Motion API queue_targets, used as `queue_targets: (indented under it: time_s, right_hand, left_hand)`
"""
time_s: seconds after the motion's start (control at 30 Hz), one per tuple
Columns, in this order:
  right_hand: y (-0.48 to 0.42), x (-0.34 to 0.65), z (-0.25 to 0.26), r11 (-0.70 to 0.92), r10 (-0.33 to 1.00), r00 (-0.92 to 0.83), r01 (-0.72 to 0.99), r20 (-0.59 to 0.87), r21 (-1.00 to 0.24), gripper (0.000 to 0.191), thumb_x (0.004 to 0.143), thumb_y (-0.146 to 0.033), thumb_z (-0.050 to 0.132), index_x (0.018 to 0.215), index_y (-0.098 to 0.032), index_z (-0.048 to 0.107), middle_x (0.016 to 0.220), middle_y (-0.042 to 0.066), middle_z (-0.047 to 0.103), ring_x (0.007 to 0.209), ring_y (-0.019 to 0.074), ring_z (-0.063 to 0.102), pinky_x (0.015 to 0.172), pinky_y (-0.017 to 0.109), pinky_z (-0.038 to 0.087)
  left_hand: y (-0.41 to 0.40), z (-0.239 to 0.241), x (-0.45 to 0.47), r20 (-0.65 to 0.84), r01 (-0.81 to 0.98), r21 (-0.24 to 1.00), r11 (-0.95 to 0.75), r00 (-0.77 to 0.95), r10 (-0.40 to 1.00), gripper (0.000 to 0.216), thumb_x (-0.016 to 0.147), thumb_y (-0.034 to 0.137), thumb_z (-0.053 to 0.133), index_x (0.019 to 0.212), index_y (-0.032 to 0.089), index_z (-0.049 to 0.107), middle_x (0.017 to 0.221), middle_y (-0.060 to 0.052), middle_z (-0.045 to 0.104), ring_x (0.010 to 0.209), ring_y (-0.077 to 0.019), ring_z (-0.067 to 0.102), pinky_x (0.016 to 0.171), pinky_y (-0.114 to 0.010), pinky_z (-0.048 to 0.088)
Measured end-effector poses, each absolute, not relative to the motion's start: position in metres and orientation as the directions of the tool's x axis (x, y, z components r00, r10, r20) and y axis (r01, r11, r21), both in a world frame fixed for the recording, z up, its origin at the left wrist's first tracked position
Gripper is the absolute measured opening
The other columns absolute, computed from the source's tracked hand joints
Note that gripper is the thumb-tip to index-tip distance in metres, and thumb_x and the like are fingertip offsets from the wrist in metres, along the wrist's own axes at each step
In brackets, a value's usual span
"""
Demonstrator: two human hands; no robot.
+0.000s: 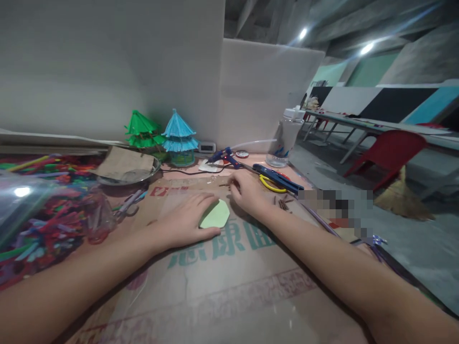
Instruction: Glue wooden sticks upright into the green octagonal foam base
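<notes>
My left hand [190,215] rests on the table, thumb and fingers closed around the edges of a pale green, eight-sided flat piece [217,215]. Just beyond and to the right of that piece, my right hand [245,191] is closed in a pinch. A thin brown stick [224,185] shows at its fingertips, partly hidden by them. More short brown sticks [283,203] lie loose to the right of my right wrist. Near them are blue-handled pliers or cutters [276,177] and a yellow-handled tool [270,184].
A blue glue gun [225,155] stands at the back with its cable. Behind are a green paper pavilion [141,129], a blue one [179,136] and a clear bottle [285,138]. Colourful scraps [53,224] and a metal bowl [136,177] fill the left. A red chair [390,155] stands off right.
</notes>
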State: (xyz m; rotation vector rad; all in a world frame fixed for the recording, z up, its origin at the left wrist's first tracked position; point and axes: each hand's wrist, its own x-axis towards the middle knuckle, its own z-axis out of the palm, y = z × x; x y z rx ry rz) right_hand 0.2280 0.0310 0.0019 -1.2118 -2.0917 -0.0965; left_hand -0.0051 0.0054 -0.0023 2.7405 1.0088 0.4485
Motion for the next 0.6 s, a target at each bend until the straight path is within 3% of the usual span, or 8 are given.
queue_targets:
  time_s: [0.6]
  right_hand:
    - [0.0271,0.2229,-0.0042,0.556,0.763,-0.325,0.772,0.558,-0.310,0.016,0.089,-0.012,0.051,0.097,-0.016,0.064,0.098,0.012,0.071,0.092,0.0239,0.062,0.085,0.036,0.047]
  left_hand:
    - [0.0059,-0.0047,-0.0058,0.236,0.567,0.295,-0.769,0.736,0.634,0.067,0.090,0.059,0.062,0.142,0.017,0.053,0.152,-0.019,0.050,0.143,-0.0372,0.044,0.119,-0.056,0.038]
